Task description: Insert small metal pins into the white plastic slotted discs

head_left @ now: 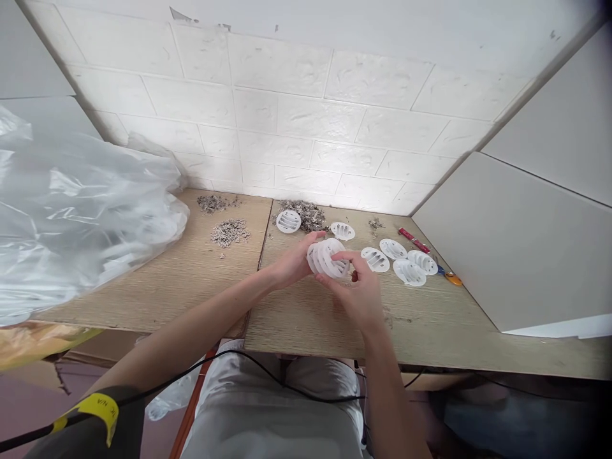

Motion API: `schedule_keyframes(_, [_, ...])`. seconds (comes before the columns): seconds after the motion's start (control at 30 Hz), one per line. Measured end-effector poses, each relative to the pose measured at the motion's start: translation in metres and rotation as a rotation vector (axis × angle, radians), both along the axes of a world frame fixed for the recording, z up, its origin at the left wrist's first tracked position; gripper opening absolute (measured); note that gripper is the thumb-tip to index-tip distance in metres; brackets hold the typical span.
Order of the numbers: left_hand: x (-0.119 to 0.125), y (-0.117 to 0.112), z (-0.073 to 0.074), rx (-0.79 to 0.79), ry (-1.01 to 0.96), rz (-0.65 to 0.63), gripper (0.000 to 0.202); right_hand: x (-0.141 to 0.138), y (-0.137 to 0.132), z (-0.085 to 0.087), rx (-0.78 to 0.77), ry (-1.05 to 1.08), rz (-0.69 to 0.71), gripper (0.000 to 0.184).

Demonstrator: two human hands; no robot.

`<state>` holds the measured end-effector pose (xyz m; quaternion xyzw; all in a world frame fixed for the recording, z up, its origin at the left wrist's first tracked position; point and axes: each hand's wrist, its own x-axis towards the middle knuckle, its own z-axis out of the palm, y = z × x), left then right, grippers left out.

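Note:
A short stack of round white slotted plastic discs (327, 258) is held above the table between both hands. My left hand (297, 258) wraps round the far left side of the stack, with its fingers partly hidden behind it. At the near right edge, my right hand (358, 287) pinches the stack between thumb and fingers. Loose discs of the same kind lie around: one (289, 222) by a pile of small metal pieces (308, 215), another (343, 231) just beyond the hands, and several more (410, 272) to the right.
Small metal pieces form two more heaps (229, 233) (215, 203) on the left tabletop, and a few lie (375, 224) at the back. A red tool (414, 240) and an orange-and-blue handle (449, 276) rest by the right panel (535, 242). A large clear plastic bag (86, 217) covers the left side.

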<state>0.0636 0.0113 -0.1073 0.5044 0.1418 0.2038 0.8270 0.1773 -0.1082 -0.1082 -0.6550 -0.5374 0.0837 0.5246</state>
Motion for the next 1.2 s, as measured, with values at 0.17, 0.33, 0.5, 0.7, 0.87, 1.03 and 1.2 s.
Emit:
schedule_keyframes(0.17, [0.0013,-0.0005,-0.0013,0.011,0.015,0.029,0.063,-0.0019,0.0028,-0.0008,-0.001,-0.012,-0.001,0.032])
schedule_keyframes(0.33, [0.0008,-0.0021,-0.0008,0.085,0.01,0.031,0.059,-0.0016,0.0037,-0.0033,-0.007,-0.002,-0.007,0.034])
schedule_keyframes(0.5, [0.0006,-0.0017,-0.0015,0.069,0.032,0.043,0.063,-0.002,0.0034,-0.0041,-0.021,-0.028,0.02,0.03])
schedule_keyframes(0.7, [-0.0003,-0.0015,0.0015,-0.018,0.023,0.025,0.069,-0.0002,0.0009,0.0013,-0.037,-0.076,0.061,0.03])
schedule_keyframes(0.87, [-0.0008,-0.0024,0.0028,-0.026,0.03,0.005,0.071,0.002,0.001,0.005,-0.07,-0.09,0.103,0.029])
schedule_keyframes(1.03, [0.0008,-0.0043,0.0028,-0.037,0.015,-0.018,0.072,0.0012,0.0038,0.0002,-0.067,-0.081,0.09,0.039])
schedule_keyframes(1.2, [0.0019,-0.005,0.0024,-0.074,0.006,-0.031,0.075,0.0004,0.0053,-0.0008,-0.064,-0.067,0.057,0.035])
